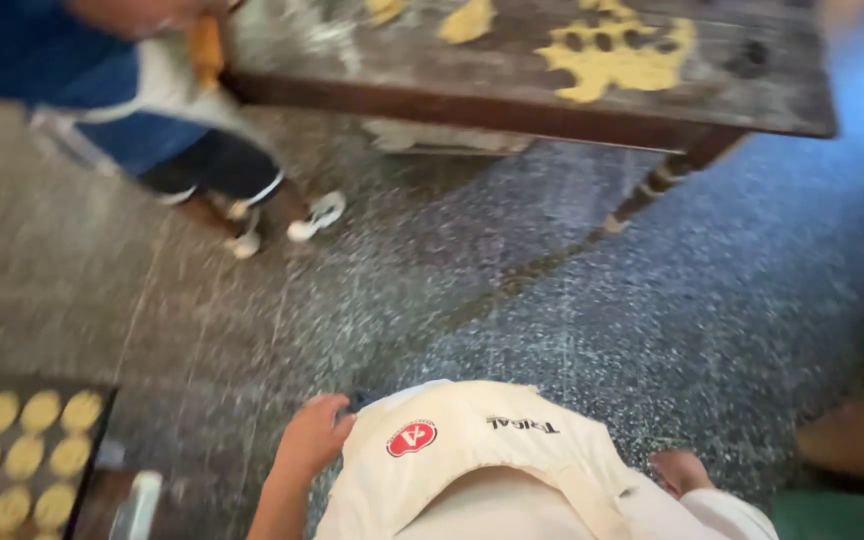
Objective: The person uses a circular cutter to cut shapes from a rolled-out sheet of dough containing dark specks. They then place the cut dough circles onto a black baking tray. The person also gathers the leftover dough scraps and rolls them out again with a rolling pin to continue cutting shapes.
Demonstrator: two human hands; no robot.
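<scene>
My left hand (312,437) is curled against the left edge of the cream apron (472,450) I wear, and seems to grip the cloth; something small and dark shows just past its fingers. My right hand (680,470) sits at the apron's right side, low in the view and partly hidden by my sleeve, so its fingers are unclear. The apron has a red badge on its front.
A dark tray (92,450) of round yellow dough discs (22,450) lies at the bottom left. At the top stands a floured wooden table (512,95) with a rolled dough sheet (617,50) full of cut holes. Another person (152,110), in blue, stands at the upper left on the speckled floor.
</scene>
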